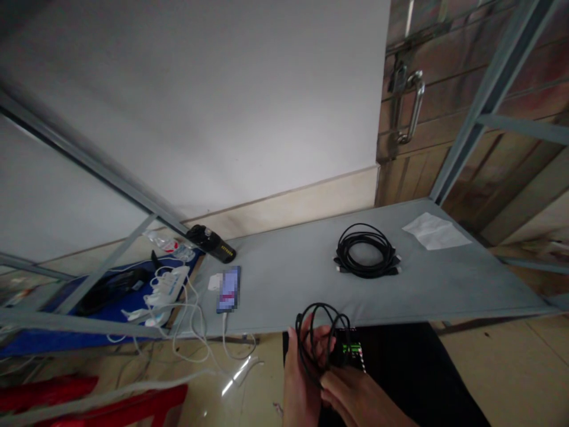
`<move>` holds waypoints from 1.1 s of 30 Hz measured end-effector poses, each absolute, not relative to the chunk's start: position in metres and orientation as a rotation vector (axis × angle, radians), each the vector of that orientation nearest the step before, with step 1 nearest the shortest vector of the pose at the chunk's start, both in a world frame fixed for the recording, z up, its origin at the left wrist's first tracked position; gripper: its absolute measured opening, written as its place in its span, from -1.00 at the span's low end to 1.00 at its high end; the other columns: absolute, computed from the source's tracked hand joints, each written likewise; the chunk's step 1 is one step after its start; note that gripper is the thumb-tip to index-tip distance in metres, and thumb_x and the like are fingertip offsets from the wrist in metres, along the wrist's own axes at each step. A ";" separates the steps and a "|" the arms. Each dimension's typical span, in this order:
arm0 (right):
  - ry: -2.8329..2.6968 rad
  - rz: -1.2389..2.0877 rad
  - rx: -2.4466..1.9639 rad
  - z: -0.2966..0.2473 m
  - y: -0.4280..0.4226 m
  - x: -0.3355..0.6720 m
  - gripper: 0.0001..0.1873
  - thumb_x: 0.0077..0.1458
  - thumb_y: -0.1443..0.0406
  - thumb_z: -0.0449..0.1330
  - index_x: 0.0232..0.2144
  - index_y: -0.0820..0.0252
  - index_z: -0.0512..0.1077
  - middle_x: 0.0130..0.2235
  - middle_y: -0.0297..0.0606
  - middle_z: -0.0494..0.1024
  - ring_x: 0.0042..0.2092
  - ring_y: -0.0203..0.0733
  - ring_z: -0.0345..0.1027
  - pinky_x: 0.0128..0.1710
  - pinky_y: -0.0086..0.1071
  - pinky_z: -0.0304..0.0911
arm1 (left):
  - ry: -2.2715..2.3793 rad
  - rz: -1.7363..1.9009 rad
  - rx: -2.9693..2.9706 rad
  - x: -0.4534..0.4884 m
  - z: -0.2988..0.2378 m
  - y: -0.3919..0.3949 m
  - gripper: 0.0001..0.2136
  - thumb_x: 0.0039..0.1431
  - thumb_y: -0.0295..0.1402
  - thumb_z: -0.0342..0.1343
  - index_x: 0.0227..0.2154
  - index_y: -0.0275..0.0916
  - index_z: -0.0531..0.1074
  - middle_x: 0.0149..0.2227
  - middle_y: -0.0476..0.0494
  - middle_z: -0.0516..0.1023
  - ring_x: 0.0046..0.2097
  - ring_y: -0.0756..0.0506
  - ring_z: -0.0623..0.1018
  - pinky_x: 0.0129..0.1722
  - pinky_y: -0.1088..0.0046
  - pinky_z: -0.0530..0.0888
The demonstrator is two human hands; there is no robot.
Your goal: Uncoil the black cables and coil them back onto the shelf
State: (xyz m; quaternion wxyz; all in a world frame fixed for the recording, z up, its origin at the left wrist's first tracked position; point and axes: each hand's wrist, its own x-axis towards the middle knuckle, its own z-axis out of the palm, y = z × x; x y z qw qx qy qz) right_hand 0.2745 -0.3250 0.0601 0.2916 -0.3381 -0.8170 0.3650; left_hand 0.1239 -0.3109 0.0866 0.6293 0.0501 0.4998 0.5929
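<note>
A loosely looped black cable [323, 305] is in both of my hands, just off the front edge of the grey table. My left hand [294, 365], palm up, has its fingers curled inside the loops and its thumb outside them. My right hand [349, 391] pinches the lower part of the cable, partly hiding its own fingertips. Beyond them on the tabletop lies a second coil of black cable [365, 274], with light-coloured connector ends sticking out on both sides. Behind my hands, a lit screen with green marks [352, 349] shows against a black surface.
On the grey table [284, 279] lie a white sheet [435, 231], a phone [229, 289] with a white cord, and a black bottle [211, 243]. To the left, a power strip [166, 287] sits among tangled white cords on a blue surface. Metal frame bars [482, 112] rise at both sides.
</note>
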 end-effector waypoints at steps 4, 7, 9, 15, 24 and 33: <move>-2.288 0.842 -0.888 0.054 -0.324 0.285 -0.86 0.39 0.43 0.23 -0.15 0.05 0.48 -0.19 -0.34 0.73 -0.21 -0.18 0.64 -0.14 -0.44 0.49 | 1.157 1.246 0.339 0.110 0.108 -0.309 -0.36 0.24 0.05 0.47 0.24 -0.25 0.60 0.01 -0.38 0.74 -0.12 -0.27 0.75 -0.21 0.31 0.60; -2.339 0.753 -0.904 0.059 -0.320 0.300 -0.83 0.40 0.42 0.25 -0.08 0.02 0.53 -0.13 -0.32 0.72 -0.15 -0.16 0.64 -0.06 -0.39 0.53 | 1.130 1.156 0.480 0.103 0.117 -0.307 -0.42 0.26 -0.01 0.48 0.21 -0.25 0.61 -0.05 -0.34 0.72 -0.18 -0.19 0.69 -0.24 0.34 0.53; -2.335 0.659 -0.896 0.062 -0.318 0.307 -0.83 0.41 0.40 0.26 -0.06 0.00 0.55 -0.14 -0.32 0.69 -0.16 -0.17 0.62 -0.09 -0.37 0.56 | 1.085 1.129 0.551 0.103 0.118 -0.304 -0.50 0.25 -0.07 0.51 0.12 -0.28 0.64 -0.24 -0.22 0.67 -0.24 -0.11 0.62 -0.21 0.37 0.48; -2.010 0.421 -0.929 0.060 -0.327 0.316 -0.72 0.44 0.45 0.15 0.08 0.10 0.54 0.10 -0.04 0.59 0.12 -0.06 0.57 0.08 -0.25 0.59 | 0.902 1.347 0.373 0.088 0.113 -0.269 -0.64 0.34 -0.19 0.46 0.02 -0.35 0.64 -0.52 0.21 0.08 -0.48 0.09 0.19 -0.35 0.48 0.33; -2.116 0.937 -1.388 -0.090 -0.341 0.331 -0.59 0.43 0.34 0.12 0.22 0.08 0.57 0.16 0.00 0.70 0.14 0.09 0.67 0.20 -0.09 0.59 | 1.400 1.629 0.529 0.015 0.039 -0.200 -0.49 0.12 0.08 0.50 -0.18 -0.23 0.50 -0.45 0.13 0.33 -0.44 0.04 0.39 -0.35 0.45 0.42; -2.390 1.366 -1.708 -0.203 -0.346 0.340 -0.11 -0.08 0.41 0.43 0.33 -0.20 0.56 0.48 -0.03 0.41 0.48 0.43 0.28 0.48 0.14 0.22 | 1.963 1.534 1.173 -0.003 0.018 -0.198 -0.34 0.13 0.09 0.46 0.13 -0.27 0.53 0.21 -0.47 0.51 0.40 -0.49 0.38 0.48 -0.19 0.19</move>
